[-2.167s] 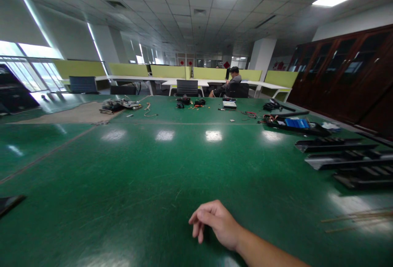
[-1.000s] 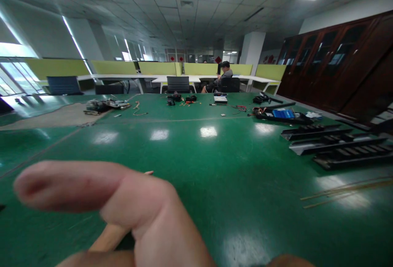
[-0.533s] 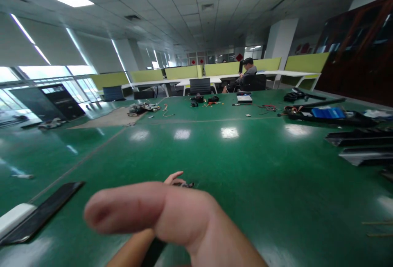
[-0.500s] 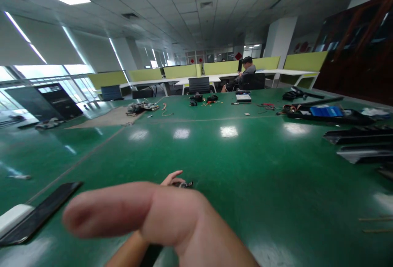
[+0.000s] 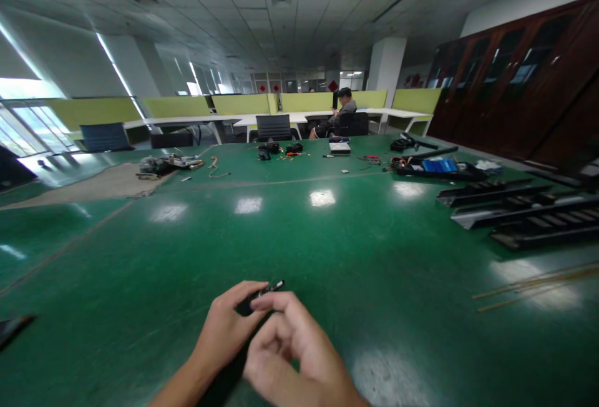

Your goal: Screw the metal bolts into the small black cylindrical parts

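One small black-and-silver part (image 5: 277, 286): near six o'clock, mostly hidden.
Left hand (image 5: 227, 321): half-curled, holding it.
Right hand (image 5: 309, 348): loosely curled, blurred; cannot tell whether it touches.
Dark slab (image 5: 13, 329): eight o'clock, cut off.

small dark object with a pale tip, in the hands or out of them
In the left hand: the small dark object juts out from its grip. The right hand, nearer, seems to hide part of it.

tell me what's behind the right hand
Behind the right hand, part of the left hand shows, and a small item with a pale tip sticks out past the fingers. The rest of the item is covered, so its full shape cannot be told.
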A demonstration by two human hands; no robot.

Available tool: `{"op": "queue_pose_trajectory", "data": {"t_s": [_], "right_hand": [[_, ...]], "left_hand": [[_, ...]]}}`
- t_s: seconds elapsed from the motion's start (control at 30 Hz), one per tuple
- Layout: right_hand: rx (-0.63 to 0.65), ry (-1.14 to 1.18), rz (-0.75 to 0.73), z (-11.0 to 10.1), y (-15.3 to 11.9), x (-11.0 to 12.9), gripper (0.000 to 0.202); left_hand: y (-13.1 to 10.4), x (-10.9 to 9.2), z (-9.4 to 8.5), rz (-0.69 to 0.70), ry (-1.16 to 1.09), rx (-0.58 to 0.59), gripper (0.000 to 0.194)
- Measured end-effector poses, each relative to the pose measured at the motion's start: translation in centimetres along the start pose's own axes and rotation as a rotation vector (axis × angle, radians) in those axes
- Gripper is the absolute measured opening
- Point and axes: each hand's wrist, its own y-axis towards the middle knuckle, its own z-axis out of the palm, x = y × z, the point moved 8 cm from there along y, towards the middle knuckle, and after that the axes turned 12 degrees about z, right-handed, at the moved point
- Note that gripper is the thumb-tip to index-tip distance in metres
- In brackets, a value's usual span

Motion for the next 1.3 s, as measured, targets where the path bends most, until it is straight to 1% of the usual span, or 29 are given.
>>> {"op": "queue_pose_trajectory", "data": {"t_s": [0.03,0.1,0.13,0.2,0.23,0.3,0.33,0.4,0.47,0.53,0.6,0.67,0.77,0.93,0.97,1.13,1.3], "right_hand": [[-0.136,-0.079,-0.057,-2.4,0.1,0.2,0.04],[-0.373,-0.246,-0.136,-6.2,0.1,-0.3,0.045],[-0.453,-0.329,-0.168,-7.5,0.2,-0.8,0.05],[-0.538,-0.464,-0.215,-9.3,0.7,-2.0,0.062],[-0.533,-0.534,-0.239,-9.7,1.1,-2.6,0.067],[-0.475,-0.654,-0.261,-9.9,1.9,-3.5,0.075],[-0.452,-0.684,-0.24,-10.0,2.3,-4.0,0.078],[-0.401,-0.717,-0.196,-10.0,3.0,-4.8,0.077],[-0.356,-0.736,-0.155,-9.8,3.5,-5.2,0.066],[-0.32,-0.761,-0.125,-9.5,3.8,-5.5,0.05],[-0.299,-0.791,-0.105,-9.3,3.9,-5.7,0.038],[-0.292,-0.814,-0.096,-9.2,4.0,-5.8,0.033],[-0.29,-0.815,-0.089,-9.2,4.0,-5.9,0.035],[-0.294,-0.795,-0.069,-9.5,4.2,-5.9,0.036],[-0.294,-0.796,-0.067,-9.5,4.2,-5.9,0.036],[-0.3,-0.795,-0.057,-9.6,4.4,-5.9,0.037],[-0.295,-0.785,-0.043,-9.4,4.5,-5.9,0.03]], "left_hand": [[0.3,-0.3,0.6,0.027,-0.01,0.035,0.026],[0.8,-1.0,2.0,0.085,-0.009,0.109,0.028],[1.1,-1.2,2.6,0.107,-0.005,0.135,0.03],[1.4,-1.2,3.5,0.118,0.0,0.151,0.037],[1.5,-1.1,3.8,0.11,-0.001,0.141,0.043],[1.4,-0.9,4.0,0.1,-0.011,0.114,0.05],[1.2,-0.9,4.1,0.107,-0.017,0.103,0.048],[0.9,-1.1,4.2,0.149,-0.028,0.109,0.035],[0.6,-1.5,4.5,0.199,-0.027,0.134,0.027],[0.3,-1.5,4.6,0.237,-0.024,0.15,0.028],[0.1,-1.4,4.7,0.267,-0.031,0.152,0.031],[0.0,-1.1,4.7,0.289,-0.043,0.152,0.031],[-0.3,-0.5,4.9,0.28,-0.047,0.164,0.034],[-0.1,0.3,4.7,0.195,-0.038,0.158,0.053],[0.0,0.3,4.7,0.188,-0.041,0.153,0.052],[0.5,0.3,4.8,0.196,-0.085,0.163,0.034],[0.7,-0.3,5.0,0.229,-0.13,0.192,0.028]]}}
